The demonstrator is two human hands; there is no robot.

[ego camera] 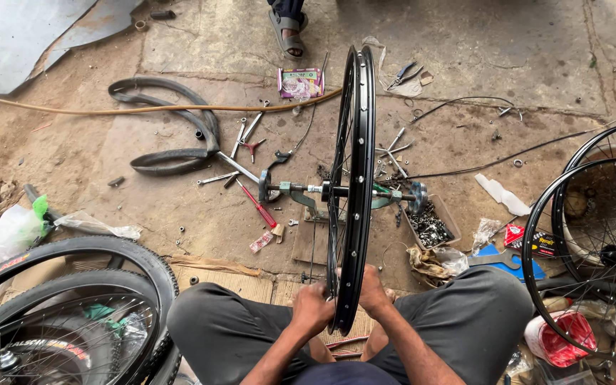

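Dusty concrete floor [180,214], littered with tools, nuts and scraps. Centre: black rim [351,185], upright and edge-on, mounted on green stand [301,196] by its axle, thin spokes running to the hub. Left hand [313,308] closed at the near edge of the rim on its left side, fingers curled in a narrow grip; held item hidden. Right hand [371,292] pressed against the rim's right side, fingers wrapped close, contents likewise not discernible. Near left: tyred wheels [65,314]. Right: spoked wheels [593,235]. Far left: slack inner tube [172,125]. Beside stand: red screwdriver [257,204], tray of small parts [430,227].
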